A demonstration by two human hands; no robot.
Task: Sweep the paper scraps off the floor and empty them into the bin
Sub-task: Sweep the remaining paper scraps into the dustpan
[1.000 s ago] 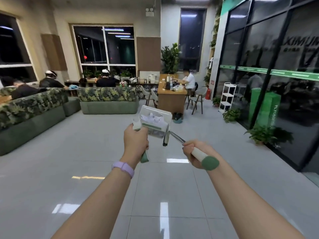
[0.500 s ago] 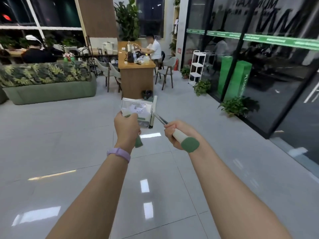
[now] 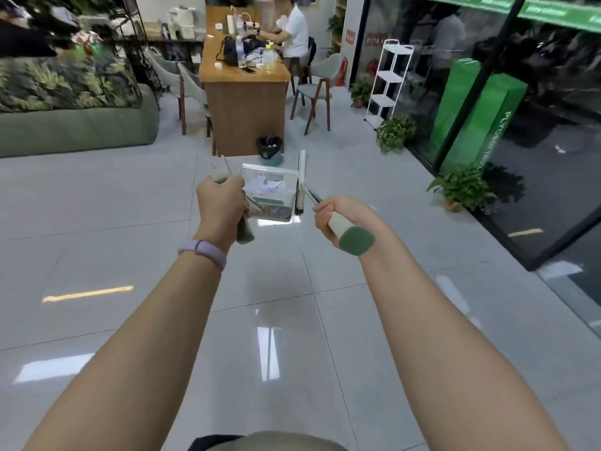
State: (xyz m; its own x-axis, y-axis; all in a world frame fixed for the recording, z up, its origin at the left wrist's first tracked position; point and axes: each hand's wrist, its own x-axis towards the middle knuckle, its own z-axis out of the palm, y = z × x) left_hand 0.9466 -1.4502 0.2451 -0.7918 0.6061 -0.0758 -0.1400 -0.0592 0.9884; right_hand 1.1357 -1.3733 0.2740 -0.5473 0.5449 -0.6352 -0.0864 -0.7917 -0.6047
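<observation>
My left hand (image 3: 221, 206) grips the green-tipped handle of a clear dustpan (image 3: 276, 211), held up off the floor in front of me. White paper scraps (image 3: 265, 185) lie inside the pan. My right hand (image 3: 335, 213) grips the white and green handle (image 3: 353, 237) of a broom, whose white head (image 3: 300, 182) stands upright against the pan's right side. A small bin (image 3: 270, 149) with a black liner stands on the floor ahead, by the end of the wooden desk, just beyond the pan.
A wooden desk (image 3: 244, 89) with chairs and a seated person is ahead. A green sofa (image 3: 74, 125) runs along the left. Potted plants (image 3: 460, 188), a white shelf rack (image 3: 388, 81) and a glass wall line the right. Grey tile floor (image 3: 130, 206) spreads all around.
The view has swung and come closer to the desk and bin. The bin now sits just past the dustpan. Both hands keep their hold; the broom head has shifted to the pan's right side.
</observation>
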